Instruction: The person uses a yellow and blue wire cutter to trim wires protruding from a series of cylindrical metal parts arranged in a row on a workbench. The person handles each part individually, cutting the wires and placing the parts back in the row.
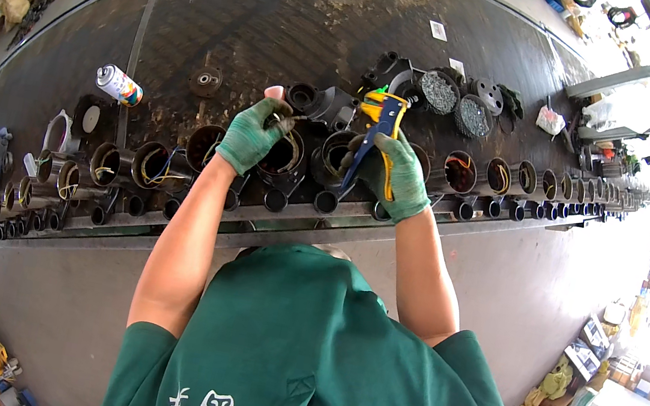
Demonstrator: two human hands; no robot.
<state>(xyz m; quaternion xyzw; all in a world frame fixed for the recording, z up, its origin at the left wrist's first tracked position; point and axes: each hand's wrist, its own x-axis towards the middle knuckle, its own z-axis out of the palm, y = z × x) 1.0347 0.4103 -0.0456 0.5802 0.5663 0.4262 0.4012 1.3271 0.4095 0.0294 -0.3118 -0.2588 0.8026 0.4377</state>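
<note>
My left hand [251,136], in a green work glove with a bare fingertip showing, is over an open metal cylinder [288,164] with wires inside. Its thumb and fingers are pinched together; whatever is between them is too small to make out. My right hand [401,178], gloved the same way, is wrapped round a wire stripper [392,117] with blue and yellow handles. The tool's head points up and away from me, apart from the left hand. Below and between the hands stands another cylinder [334,152], partly hidden by the tool and the right glove.
Many similar cylinders [459,173] line the bench's near edge on both sides. A dark elbow-shaped casting [325,106] lies just beyond my hands. Farther right are round grey mesh-like discs [438,93]. A spray can [120,85] lies tilted at left on the dark bench [228,12].
</note>
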